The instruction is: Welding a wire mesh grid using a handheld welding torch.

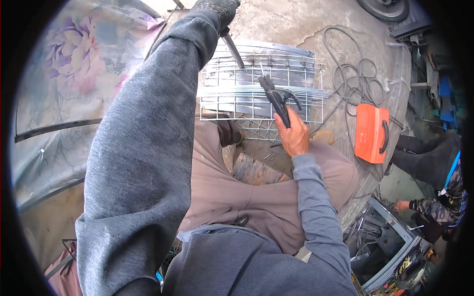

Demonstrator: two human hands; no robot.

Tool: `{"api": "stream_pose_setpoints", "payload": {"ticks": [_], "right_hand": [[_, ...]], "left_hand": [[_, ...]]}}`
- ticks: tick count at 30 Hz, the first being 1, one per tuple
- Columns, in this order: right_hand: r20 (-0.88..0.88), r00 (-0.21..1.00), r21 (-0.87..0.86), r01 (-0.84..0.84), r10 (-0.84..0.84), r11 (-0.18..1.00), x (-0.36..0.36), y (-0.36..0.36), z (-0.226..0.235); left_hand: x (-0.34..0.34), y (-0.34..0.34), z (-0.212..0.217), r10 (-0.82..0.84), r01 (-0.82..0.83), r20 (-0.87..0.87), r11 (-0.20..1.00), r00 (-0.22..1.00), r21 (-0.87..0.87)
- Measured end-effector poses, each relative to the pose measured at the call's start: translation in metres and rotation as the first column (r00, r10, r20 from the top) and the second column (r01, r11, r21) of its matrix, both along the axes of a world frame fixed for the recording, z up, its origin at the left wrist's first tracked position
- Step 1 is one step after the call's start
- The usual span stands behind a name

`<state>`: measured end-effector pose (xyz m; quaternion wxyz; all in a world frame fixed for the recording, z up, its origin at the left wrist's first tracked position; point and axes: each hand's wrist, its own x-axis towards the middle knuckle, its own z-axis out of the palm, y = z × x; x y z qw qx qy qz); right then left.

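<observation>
My bare right hand (295, 133) is wrapped round the handle of a black welding electrode holder (277, 101). The holder's jaws are above the wire grid, and a thin pale rod sticks up from them. Under it lies a wire mesh panel (210, 106), with a bundle of thin metal wires (227, 91) running across it. A grey metal sheet (291, 53) shows beneath the mesh. My left hand (217, 9), in a dark glove, is at the top edge, its fingers mostly hidden. A dark metal bar (233, 51) slants down from beside its wrist to the mesh.
An orange welding machine (366, 133) with a black handle stands at right, near a coiled dark cable (358, 79). A wooden block (256, 170) lies between my legs. Flowered cloth (74, 59) hangs at left. Another person (434, 172) is at far right, beside a grey metal frame (395, 237).
</observation>
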<state>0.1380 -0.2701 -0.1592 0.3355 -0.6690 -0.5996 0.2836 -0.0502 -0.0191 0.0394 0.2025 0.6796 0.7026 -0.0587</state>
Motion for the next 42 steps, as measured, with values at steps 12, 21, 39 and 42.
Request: {"api": "stream_pose_setpoints", "payload": {"ticks": [12,21,39,42], "right_hand": [[0.068,0.996,0.032,-0.062,0.060,0.998,-0.008,0.005,-0.005],[0.073,0.995,0.009,-0.074,0.073,0.997,-0.006,0.004,-0.007],[0.090,0.993,-0.015,-0.072,0.073,0.997,-0.007,0.004,-0.007],[0.085,0.994,-0.021,-0.068,0.070,0.997,-0.006,0.004,-0.006]], "left_hand": [[-0.005,0.000,0.007,0.131,-0.128,0.086,0.991,0.988,-0.043],[-0.001,0.006,0.009,-0.161,0.154,-0.208,0.987,0.965,-0.049],[-0.013,0.004,-0.010,0.329,-0.341,0.360,0.939,0.873,-0.033],[-0.011,0.004,-0.008,0.290,-0.294,0.295,0.955,0.911,-0.031]]}}
